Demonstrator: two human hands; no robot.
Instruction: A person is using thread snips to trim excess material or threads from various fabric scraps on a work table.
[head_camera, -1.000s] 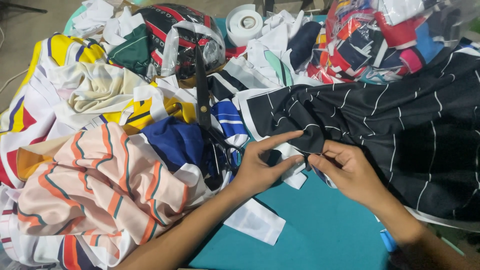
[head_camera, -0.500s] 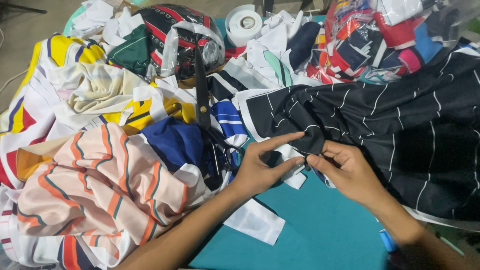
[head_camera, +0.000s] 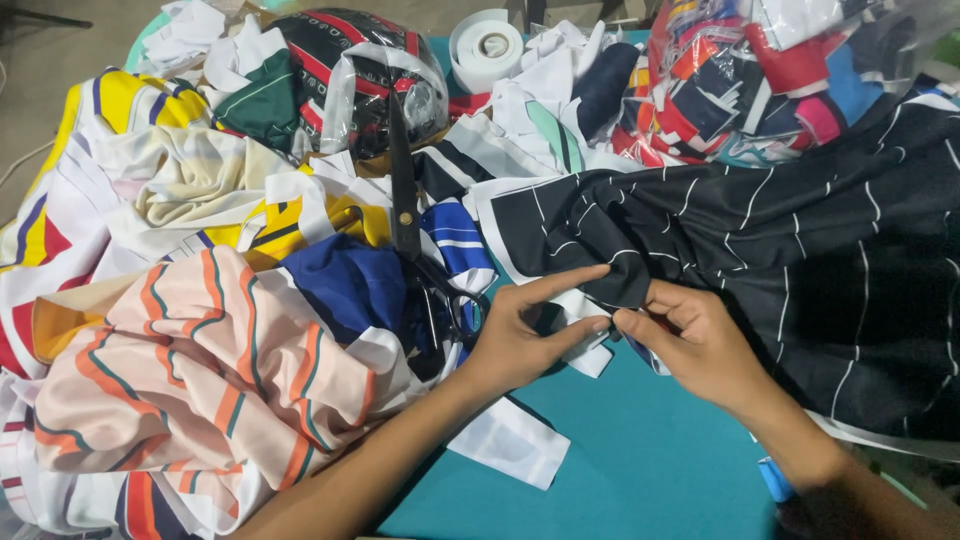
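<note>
Head view: the fingers of the left hand (head_camera: 520, 335) are pinching a folded corner of the black fabric with thin white stripes (head_camera: 760, 240), forefinger stretched along the top of the fold and thumb pressing from below. The right hand (head_camera: 700, 345) is meeting it just beside, with curled fingertips grasping the same hem edge; whether a white strip is trapped under them cannot be told.

The black striped fabric serves as the landmark. It is lying across the teal table top (head_camera: 640, 470), spreading away from the hands toward the person's right and far side.

- Just left of the fabric's pinched corner, long black-handled scissors (head_camera: 410, 220) are resting on the scrap pile, untouched.
- Further left of the fabric, a peach cloth with orange and green stripes (head_camera: 200, 370) is lying in a heap.
- Beyond the fabric's far-left edge, a white tape roll (head_camera: 487, 45) is standing near a clear bag of red and black cloth (head_camera: 370, 80).
- Below the fabric's corner, a loose white strip (head_camera: 515, 445) is lying on the table.

Judged step: both hands are locating and squaring the hem corner. The next move is likely calling for a steady pinch by one hand while the other is freeing itself.
</note>
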